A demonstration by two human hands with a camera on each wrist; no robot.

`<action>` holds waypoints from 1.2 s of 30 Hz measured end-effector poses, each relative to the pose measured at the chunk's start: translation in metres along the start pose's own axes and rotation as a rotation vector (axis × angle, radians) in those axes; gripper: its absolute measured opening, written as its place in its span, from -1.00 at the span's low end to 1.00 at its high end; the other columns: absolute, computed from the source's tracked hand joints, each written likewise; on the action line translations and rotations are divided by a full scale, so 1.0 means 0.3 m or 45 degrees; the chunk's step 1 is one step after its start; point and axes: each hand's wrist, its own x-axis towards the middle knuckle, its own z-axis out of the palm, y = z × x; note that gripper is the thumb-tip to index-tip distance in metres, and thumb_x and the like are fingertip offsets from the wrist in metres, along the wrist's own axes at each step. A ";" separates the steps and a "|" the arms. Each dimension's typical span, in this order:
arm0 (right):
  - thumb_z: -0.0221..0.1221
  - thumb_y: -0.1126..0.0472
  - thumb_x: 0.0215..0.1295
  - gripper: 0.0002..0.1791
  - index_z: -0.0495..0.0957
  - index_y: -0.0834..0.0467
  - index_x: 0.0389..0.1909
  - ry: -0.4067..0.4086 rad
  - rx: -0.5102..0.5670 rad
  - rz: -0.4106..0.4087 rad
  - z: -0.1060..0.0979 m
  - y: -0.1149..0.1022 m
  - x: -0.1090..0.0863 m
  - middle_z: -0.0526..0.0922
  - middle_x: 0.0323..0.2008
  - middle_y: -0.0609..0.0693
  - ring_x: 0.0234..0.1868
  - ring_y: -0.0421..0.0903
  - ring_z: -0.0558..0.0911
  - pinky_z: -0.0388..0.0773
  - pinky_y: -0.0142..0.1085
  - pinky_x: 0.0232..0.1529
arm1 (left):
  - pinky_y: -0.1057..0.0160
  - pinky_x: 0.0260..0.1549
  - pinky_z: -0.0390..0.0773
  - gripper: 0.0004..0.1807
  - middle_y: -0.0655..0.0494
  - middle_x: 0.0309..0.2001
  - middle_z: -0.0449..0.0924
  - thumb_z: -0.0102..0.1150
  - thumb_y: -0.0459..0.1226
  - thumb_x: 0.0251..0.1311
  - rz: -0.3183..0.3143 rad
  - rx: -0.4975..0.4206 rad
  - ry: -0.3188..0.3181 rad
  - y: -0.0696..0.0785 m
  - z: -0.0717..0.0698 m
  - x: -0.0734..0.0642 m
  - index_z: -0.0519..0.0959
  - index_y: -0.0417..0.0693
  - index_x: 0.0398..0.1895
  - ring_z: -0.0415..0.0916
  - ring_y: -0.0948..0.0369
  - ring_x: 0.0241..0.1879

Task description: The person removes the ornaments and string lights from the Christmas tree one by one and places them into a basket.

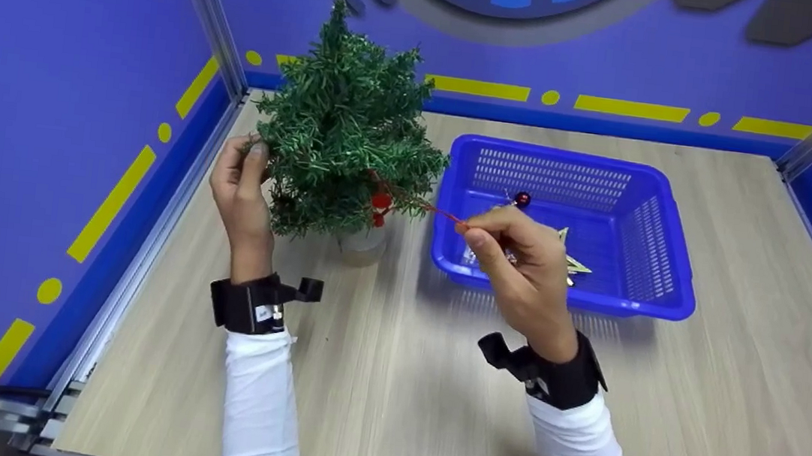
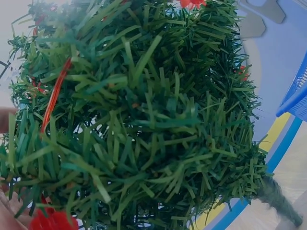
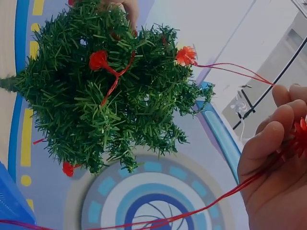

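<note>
A small artificial Christmas tree [image 1: 345, 123] stands on a pale base [image 1: 362, 248]. My left hand [image 1: 241, 180] is at its left side, thumb and fingers curled on a branch tip, partly hidden by needles in the left wrist view. My right hand [image 1: 523, 267] pinches a thin red cord [image 1: 441, 212], which stretches taut toward the tree. In the right wrist view a red flower-like ornament [image 3: 186, 56] at the branch edge trails a cord to the fingertips. Another red ornament [image 3: 301, 136] shows against the palm, its cord hanging down. More red ornaments [image 3: 99, 60] hang among the branches.
Right of the tree sits a blue plastic basket [image 1: 657, 247] holding a dark red ball [image 1: 522, 199], a gold star [image 1: 574, 264] and other small pieces. Blue walls with yellow marks [image 1: 477, 87] enclose the wooden table [image 1: 387, 407] at the left, back and right.
</note>
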 end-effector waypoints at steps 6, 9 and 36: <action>0.18 0.07 0.47 -0.56 0.60 0.44 -0.34 -0.019 0.055 -0.028 0.000 -0.001 0.002 0.43 -0.61 0.06 -0.60 -0.21 0.35 0.24 -0.40 -0.60 | 0.22 -0.28 0.29 -0.86 0.14 -0.46 0.30 0.05 -0.31 0.44 -0.002 0.025 -0.001 -0.009 -0.005 0.003 0.58 -0.07 -0.30 0.27 0.19 -0.38; 0.18 0.09 0.47 -0.59 0.60 0.43 -0.34 -0.033 0.121 -0.033 -0.008 -0.002 0.002 0.39 -0.62 0.03 -0.59 -0.20 0.33 0.23 -0.39 -0.58 | 0.20 -0.25 0.34 -0.86 0.13 -0.42 0.39 0.05 -0.31 0.44 -0.011 0.022 -0.002 -0.008 -0.004 0.005 0.58 -0.07 -0.31 0.36 0.18 -0.34; 0.28 0.15 0.41 -0.94 0.71 -0.01 -0.26 -0.487 -0.709 0.620 -0.264 0.179 -0.009 0.67 -0.31 -0.16 -0.28 -0.24 0.63 0.59 -0.35 -0.15 | 0.21 -0.33 0.23 -0.70 0.16 -0.48 0.20 0.11 -0.36 0.38 0.029 -0.026 0.028 -0.003 0.000 0.014 0.31 -0.03 -0.52 0.16 0.06 -0.40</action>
